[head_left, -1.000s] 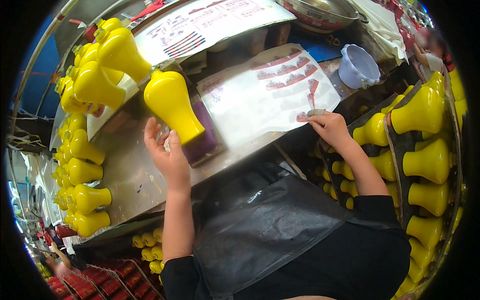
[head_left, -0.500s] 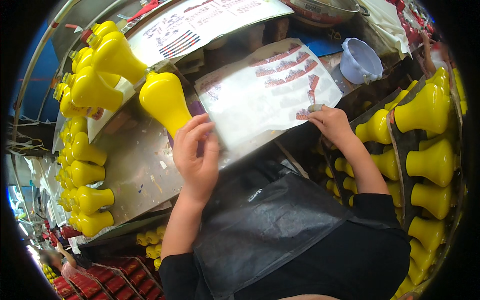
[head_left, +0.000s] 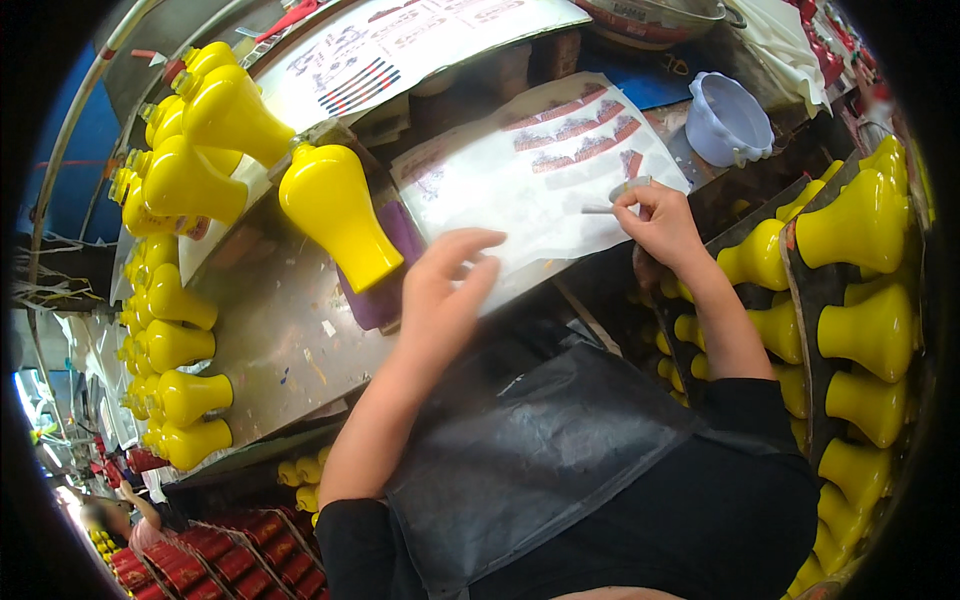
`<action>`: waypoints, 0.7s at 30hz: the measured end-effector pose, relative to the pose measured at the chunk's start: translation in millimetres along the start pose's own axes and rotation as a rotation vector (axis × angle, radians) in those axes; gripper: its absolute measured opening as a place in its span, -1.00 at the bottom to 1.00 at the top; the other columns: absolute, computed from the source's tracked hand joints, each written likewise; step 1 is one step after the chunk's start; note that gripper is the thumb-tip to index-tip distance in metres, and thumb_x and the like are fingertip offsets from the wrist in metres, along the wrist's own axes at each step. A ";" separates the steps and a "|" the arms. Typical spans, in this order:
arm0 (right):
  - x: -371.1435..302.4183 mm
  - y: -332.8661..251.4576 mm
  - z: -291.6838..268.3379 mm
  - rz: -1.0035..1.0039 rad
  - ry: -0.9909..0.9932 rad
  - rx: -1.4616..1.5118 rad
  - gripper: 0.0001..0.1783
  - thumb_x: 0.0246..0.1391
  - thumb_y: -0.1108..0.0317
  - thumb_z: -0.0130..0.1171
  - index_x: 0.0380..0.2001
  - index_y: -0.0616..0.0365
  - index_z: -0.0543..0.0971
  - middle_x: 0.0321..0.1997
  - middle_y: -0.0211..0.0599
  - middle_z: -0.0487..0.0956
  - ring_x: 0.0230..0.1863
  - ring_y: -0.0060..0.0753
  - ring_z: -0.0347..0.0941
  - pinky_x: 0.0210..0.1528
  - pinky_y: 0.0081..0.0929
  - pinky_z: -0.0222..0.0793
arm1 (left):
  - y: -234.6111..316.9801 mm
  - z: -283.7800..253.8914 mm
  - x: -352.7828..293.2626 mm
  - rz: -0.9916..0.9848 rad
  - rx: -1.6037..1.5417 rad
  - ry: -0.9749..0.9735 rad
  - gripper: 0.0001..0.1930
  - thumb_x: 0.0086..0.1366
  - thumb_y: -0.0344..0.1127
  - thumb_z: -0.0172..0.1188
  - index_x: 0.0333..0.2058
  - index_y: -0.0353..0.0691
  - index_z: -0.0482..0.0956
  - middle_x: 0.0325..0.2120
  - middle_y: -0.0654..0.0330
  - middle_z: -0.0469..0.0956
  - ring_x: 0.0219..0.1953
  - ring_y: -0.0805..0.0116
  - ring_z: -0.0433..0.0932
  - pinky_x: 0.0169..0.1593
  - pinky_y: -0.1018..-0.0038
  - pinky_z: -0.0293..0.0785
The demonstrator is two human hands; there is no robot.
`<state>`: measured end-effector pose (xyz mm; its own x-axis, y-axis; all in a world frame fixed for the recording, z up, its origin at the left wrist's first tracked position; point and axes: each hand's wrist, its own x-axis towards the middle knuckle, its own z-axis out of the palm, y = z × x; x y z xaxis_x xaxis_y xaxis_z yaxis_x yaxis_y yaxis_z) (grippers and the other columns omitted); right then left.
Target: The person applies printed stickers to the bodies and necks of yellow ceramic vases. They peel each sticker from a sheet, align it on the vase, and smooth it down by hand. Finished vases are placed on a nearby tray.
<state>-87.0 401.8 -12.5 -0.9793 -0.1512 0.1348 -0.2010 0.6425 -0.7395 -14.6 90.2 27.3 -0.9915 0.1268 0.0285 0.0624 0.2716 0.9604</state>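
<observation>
My right hand (head_left: 655, 222) pinches a thin greyish decal strip (head_left: 598, 209) just above the right part of a white decal sheet (head_left: 500, 225). Reddish-brown printed pieces run in curved rows across that sheet. My left hand (head_left: 448, 290), slightly blurred, hovers by the sheet's near left edge with thumb and fingers apart and nothing in it. To its left, a glossy yellow bottle (head_left: 335, 205) lies on its side, its wide base toward me. A folded purple cloth (head_left: 370, 308) is under and beside the bottle.
Several yellow bottles (head_left: 225, 110) stand along the table's left side. More yellow bottles (head_left: 865, 325) fill racks at my right. A lavender bowl (head_left: 728, 122) sits beyond the sheet, a metal basin (head_left: 650, 18) behind it. Another printed sheet (head_left: 400, 50) lies at the back. A person (head_left: 130, 520) is far left.
My left hand has left the yellow bottle's base and moved right toward the sheet. My right hand has lifted a decal piece from the sheet and risen slightly.
</observation>
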 end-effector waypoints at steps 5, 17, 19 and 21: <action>-5.8 -58.4 24.6 -0.170 0.081 0.182 -0.89 0.05 0.45 0.40 -0.32 0.18 0.77 -0.41 -0.32 0.65 -0.57 -0.60 0.43 -0.47 -0.56 0.32 | 6.3 18.0 14.9 -0.161 -0.177 -0.093 -0.63 0.36 -0.30 0.27 0.07 -0.35 0.65 -0.02 0.16 0.64 0.07 0.38 0.53 0.20 0.45 0.37; 7.1 -131.0 62.8 -0.570 0.064 0.273 -0.69 0.08 0.46 0.44 -0.07 0.16 0.75 -0.35 -0.27 0.69 -0.52 -0.56 0.44 -0.43 -0.59 0.39 | 14.4 -21.7 -2.3 -0.013 -0.515 0.341 -0.82 0.42 -0.40 0.20 -0.13 -0.34 0.72 -0.26 0.21 0.73 -0.21 0.50 0.64 -0.02 0.53 0.50; 17.5 -131.3 55.4 -0.432 -0.093 0.171 -0.49 0.09 0.31 0.45 0.14 0.10 0.67 -0.39 -0.40 0.60 -0.56 -0.68 0.31 -0.47 -0.67 0.27 | 18.3 -38.5 -6.0 -0.013 -0.449 0.336 -0.80 0.43 -0.42 0.15 -0.10 -0.35 0.69 -0.19 0.15 0.73 -0.16 0.44 0.66 0.04 0.48 0.53; 27.9 -132.8 57.9 -0.287 -0.370 0.368 -0.38 0.07 0.31 0.44 0.24 0.07 0.59 -0.32 -0.44 0.64 -0.55 -0.74 0.29 -0.49 -0.71 0.23 | 22.9 -51.6 -9.8 -0.033 -0.489 0.331 -0.79 0.44 -0.43 0.13 -0.07 -0.35 0.68 -0.16 0.11 0.72 -0.13 0.41 0.66 0.05 0.45 0.55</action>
<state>-86.1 268.7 51.3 -0.8001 -0.5743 0.1732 -0.3696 0.2445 -0.8965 -9.4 46.0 63.3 -0.9799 -0.1996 0.0056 0.0485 -0.2105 0.9764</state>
